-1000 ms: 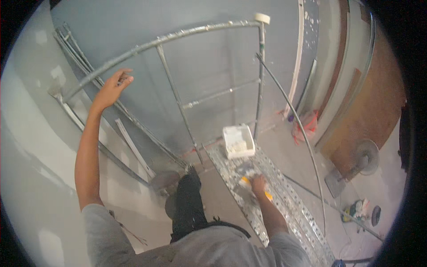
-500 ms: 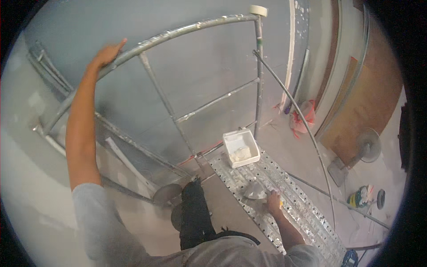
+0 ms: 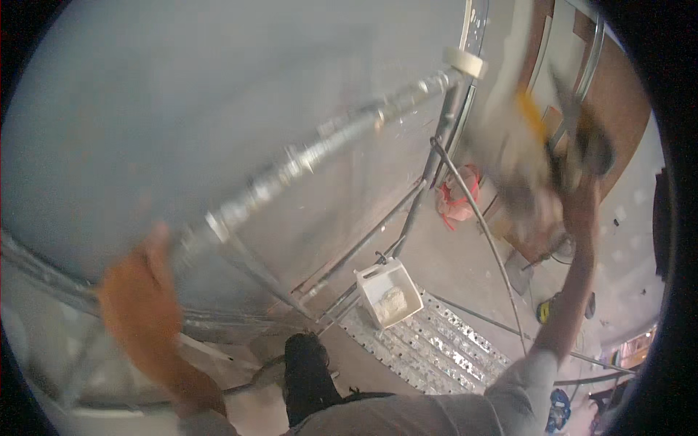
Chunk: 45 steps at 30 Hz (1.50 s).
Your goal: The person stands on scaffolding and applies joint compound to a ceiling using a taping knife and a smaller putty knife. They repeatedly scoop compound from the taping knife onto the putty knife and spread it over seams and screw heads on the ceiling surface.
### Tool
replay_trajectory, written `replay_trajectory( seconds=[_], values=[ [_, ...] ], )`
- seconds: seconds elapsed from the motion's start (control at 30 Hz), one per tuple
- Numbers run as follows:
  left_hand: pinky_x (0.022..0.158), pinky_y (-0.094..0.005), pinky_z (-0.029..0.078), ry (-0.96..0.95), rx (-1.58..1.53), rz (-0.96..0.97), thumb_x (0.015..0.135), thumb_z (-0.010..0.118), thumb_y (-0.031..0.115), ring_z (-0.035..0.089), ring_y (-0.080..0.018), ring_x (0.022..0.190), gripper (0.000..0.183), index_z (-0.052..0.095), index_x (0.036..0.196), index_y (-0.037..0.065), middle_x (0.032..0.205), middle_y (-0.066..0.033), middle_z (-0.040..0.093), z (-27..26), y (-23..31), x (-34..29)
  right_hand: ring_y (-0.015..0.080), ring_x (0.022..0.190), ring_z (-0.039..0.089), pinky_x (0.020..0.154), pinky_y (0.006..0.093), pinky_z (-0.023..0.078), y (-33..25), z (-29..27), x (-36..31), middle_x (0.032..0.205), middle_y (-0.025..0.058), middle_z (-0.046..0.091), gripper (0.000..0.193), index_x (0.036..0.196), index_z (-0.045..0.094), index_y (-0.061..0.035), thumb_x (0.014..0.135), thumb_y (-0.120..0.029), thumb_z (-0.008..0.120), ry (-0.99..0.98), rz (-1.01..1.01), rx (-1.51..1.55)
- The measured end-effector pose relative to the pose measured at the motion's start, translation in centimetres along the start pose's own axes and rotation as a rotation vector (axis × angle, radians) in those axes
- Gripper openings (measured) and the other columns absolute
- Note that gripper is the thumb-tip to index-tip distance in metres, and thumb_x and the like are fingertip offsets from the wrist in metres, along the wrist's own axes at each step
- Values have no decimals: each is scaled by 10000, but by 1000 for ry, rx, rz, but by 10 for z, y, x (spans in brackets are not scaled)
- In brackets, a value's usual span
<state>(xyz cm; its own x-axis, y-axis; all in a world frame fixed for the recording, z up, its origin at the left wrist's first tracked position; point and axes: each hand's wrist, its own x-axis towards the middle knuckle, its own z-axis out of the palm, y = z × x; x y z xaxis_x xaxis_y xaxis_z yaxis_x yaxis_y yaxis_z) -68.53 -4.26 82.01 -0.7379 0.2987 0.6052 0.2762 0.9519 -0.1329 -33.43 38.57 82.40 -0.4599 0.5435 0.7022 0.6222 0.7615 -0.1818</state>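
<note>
My left hand (image 3: 142, 301) is closed over the near end of the scaffold's metal top rail (image 3: 291, 167), which slants up to the right. Raised at the right, my right hand (image 3: 580, 195) is smeared by motion. It grips a putty knife (image 3: 534, 116) with a yellow part and a pale, blurred blade; a dark shape beside it cannot be made out. Below, on the perforated metal platform (image 3: 443, 341), stands a white plastic tub (image 3: 414, 309) with off-white compound (image 3: 392, 304) inside.
A roll of pale tape (image 3: 465, 62) sits at the rail's far corner. A thin diagonal brace (image 3: 487, 225) runs down to the right. A pinkish bag with red ties (image 3: 456, 196) lies on the floor beyond. Brown boards (image 3: 618, 94) lean at the right, and a grey wall (image 3: 218, 87) stands behind the rail.
My right hand has lifted the putty knife off the platform, up and to the right. My view has shifted, and my left hand now appears lower on the rail.
</note>
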Motion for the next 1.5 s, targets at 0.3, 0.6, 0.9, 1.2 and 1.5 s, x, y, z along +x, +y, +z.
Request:
replay_trajectory(
  seconds=[0.3, 0.6, 0.9, 1.2, 1.5],
  values=[
    [772, -500, 503, -681, -345, 100, 1023, 492, 397, 668, -426, 822, 449, 709, 1039, 5, 871, -219, 700, -41, -12, 38, 404, 1000, 643, 860, 454, 517, -225, 215, 272, 1004, 157, 676, 294, 1042, 651, -40, 754, 18, 674, -289, -629, 475],
    [994, -489, 434, -1111, -383, 282, 1010, 519, 396, 602, -402, 1029, 485, 665, 1231, -10, 1064, -257, 673, -41, -17, 80, 317, 1042, 661, 870, 458, 523, -195, 254, 200, 1019, 103, 689, 287, 1069, 724, -124, 791, -80, 672, -684, -609, 506],
    [971, -462, 444, -992, -122, 90, 686, 896, 381, 554, -389, 1092, 788, 597, 1286, -32, 1138, -272, 616, -48, 11, 58, 266, 991, 695, 861, 437, 527, -210, 237, 196, 1010, 46, 699, 158, 982, 736, -161, 843, -158, 662, -435, -667, 352],
    [998, -461, 463, -997, -114, 326, 802, 805, 478, 702, -341, 921, 661, 643, 1196, -28, 949, -181, 727, -42, -19, 73, 268, 1065, 654, 893, 474, 470, -225, 214, 217, 1052, 92, 682, 189, 1010, 748, -155, 893, -198, 607, -365, -658, 428],
    [836, -424, 565, -996, -184, 392, 831, 732, 554, 719, -301, 841, 573, 673, 1051, 28, 882, -163, 719, -59, 5, 82, 359, 1034, 623, 886, 469, 489, -203, 202, 236, 1144, 164, 623, 334, 1096, 688, -41, 792, 54, 587, -281, -316, 906]
  ],
)
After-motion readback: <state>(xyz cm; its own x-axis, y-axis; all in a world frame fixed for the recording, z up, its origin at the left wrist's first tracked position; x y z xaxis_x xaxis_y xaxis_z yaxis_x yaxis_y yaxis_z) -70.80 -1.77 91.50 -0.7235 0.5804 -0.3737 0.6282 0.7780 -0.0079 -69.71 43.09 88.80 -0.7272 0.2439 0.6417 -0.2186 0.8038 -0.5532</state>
